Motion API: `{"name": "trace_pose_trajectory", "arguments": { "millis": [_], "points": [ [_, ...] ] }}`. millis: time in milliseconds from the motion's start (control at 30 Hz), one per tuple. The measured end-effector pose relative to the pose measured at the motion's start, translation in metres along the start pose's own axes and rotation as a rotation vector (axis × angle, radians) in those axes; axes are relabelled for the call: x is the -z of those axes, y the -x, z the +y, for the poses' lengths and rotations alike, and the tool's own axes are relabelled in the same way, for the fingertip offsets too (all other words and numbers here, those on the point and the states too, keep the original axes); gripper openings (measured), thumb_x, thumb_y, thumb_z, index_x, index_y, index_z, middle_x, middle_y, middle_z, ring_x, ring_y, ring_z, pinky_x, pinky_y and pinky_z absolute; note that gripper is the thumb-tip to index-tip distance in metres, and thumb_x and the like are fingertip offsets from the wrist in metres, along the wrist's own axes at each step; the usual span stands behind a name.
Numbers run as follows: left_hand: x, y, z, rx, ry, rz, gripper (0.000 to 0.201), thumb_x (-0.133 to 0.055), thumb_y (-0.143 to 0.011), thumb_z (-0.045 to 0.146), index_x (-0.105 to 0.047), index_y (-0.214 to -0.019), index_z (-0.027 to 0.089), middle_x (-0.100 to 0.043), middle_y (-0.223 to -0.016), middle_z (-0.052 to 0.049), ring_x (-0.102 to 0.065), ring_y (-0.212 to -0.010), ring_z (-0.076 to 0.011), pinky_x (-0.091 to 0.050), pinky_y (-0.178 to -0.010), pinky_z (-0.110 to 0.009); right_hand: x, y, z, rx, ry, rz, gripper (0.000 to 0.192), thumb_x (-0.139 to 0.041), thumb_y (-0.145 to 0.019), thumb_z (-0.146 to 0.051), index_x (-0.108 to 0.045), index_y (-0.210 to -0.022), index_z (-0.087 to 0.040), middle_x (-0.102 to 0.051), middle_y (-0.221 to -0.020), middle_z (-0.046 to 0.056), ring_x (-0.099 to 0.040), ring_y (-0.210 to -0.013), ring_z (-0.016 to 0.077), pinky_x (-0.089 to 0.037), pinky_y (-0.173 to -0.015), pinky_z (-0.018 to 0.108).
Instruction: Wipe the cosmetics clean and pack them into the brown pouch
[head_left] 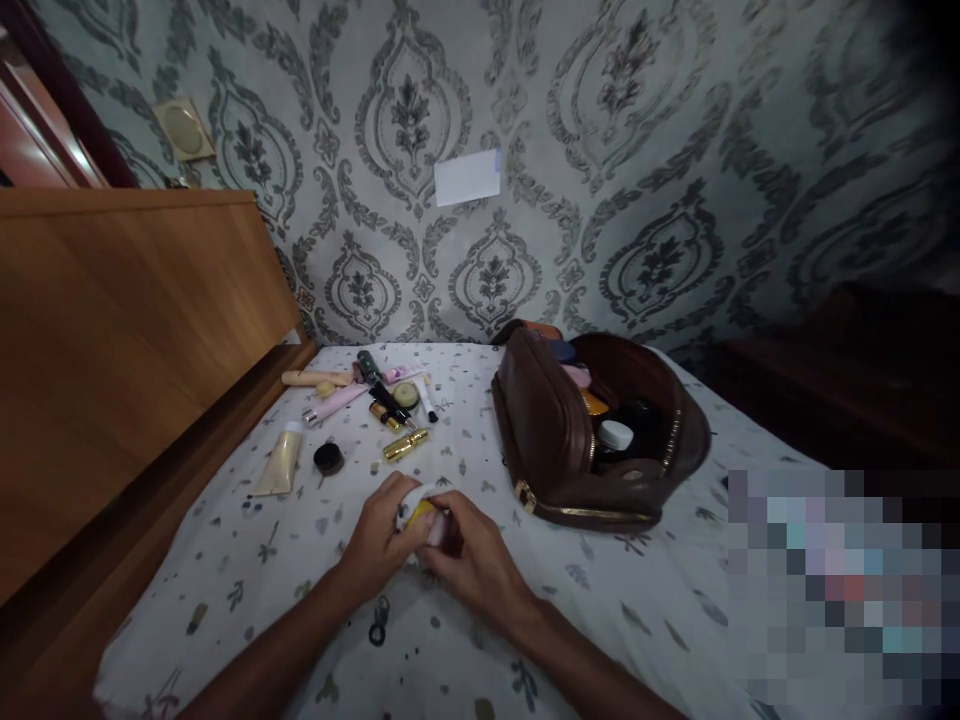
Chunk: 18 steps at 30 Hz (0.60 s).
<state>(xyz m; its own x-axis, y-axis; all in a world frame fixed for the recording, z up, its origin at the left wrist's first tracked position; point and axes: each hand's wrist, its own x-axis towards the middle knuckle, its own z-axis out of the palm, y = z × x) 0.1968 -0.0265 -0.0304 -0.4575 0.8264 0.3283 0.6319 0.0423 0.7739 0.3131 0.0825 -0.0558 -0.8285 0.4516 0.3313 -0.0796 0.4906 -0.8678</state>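
Both hands, the left hand point(384, 537) and right hand point(466, 555), are closing together on a small yellow item point(421, 512) wrapped in white cloth (wiping, apparently) over the bedsheet point(247, 560), while other cosmetics point(375, 405) are lying outside the open brown bag point(555, 440).

On the bed point(247, 560), tubes point(352, 395) lie left of the bag point(547, 430); my hands point(427, 540) sit before both.

Open brown pouch point(559, 430), scattered cosmetics point(375, 400)

yellow item point(422, 511): mostly hidden by hands | lower right: pixelated patch point(844, 590)
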Motion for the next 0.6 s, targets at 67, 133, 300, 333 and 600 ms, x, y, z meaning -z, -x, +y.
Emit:
{"name": "trace_pose_trajectory", "arguments": {
  "millis": [67, 133, 300, 333, 600],
  "points": [
    [0.002, 0.001, 0.002, -0.035, -0.037, 0.011, 0.02, -0.049, -0.094, 0.033, -0.059, -0.084, 0.018, -0.055, -0.082, -0.002, -0.053, -0.081, -0.018, -0.043, -0.074, -0.029, 0.001, -0.002, -0.004, -0.067, -0.021, -0.041, 0.025, -0.064, -0.069, -0.017, -0.059, -0.093, -0.019, -0.062, -0.081, -0.001, -0.054, -0.071, 0.0156, -0.044, -0.064, 0.026],
    [0.003, 0.002, 0.002, -0.066, -0.075, 0.026, 0.023, -0.047, -0.096, 0.032, -0.059, -0.082, 0.018, -0.054, -0.081, -0.003, -0.055, -0.08, -0.018, -0.045, -0.074, -0.03, 0.002, -0.003, -0.008, -0.122, -0.048, -0.082, 0.02, -0.066, -0.07, -0.02, -0.059, -0.088, -0.019, -0.06, -0.075, -0.002, -0.052, -0.067, 0.0146, -0.041, -0.06, 0.025],
    [0.005, 0.006, -0.003, -0.2, -0.168, 0.031, 0.026, -0.045, -0.099, 0.034, -0.065, -0.091, 0.019, -0.058, -0.091, -0.006, -0.06, -0.087, -0.0185, -0.05, -0.078, -0.03, 0.002, -0.004, -0.006, -0.166, -0.157, -0.11, 0.014, -0.064, -0.075, -0.028, -0.053, -0.075, -0.019, -0.052, -0.063, -0.005, -0.046, -0.06, 0.0118, -0.036, -0.053, 0.023],
    [0.006, 0.007, -0.005, -0.238, -0.195, 0.031, 0.027, -0.046, -0.099, 0.036, -0.066, -0.096, 0.019, -0.059, -0.095, -0.007, -0.06, -0.09, -0.0191, -0.051, -0.08, -0.03, 0.001, -0.004, -0.003, -0.184, -0.217, -0.114, 0.018, -0.065, -0.075, -0.031, -0.052, -0.074, -0.019, -0.052, -0.063, -0.005, -0.047, -0.059, 0.0116, -0.037, -0.053, 0.022],
    [0.005, 0.008, -0.013, -0.433, -0.23, 0.06, 0.032, -0.043, -0.1, 0.027, -0.062, -0.125, 0.021, -0.057, -0.121, -0.015, -0.057, -0.114, -0.024, -0.052, -0.092, -0.038, 0.004, -0.011, 0.011, -0.377, -0.762, -0.154, 0.041, -0.079, -0.067, -0.049, -0.059, -0.086, -0.019, -0.063, -0.065, -0.002, -0.061, -0.056, 0.0142, -0.049, -0.056, 0.026]
  ]
}}
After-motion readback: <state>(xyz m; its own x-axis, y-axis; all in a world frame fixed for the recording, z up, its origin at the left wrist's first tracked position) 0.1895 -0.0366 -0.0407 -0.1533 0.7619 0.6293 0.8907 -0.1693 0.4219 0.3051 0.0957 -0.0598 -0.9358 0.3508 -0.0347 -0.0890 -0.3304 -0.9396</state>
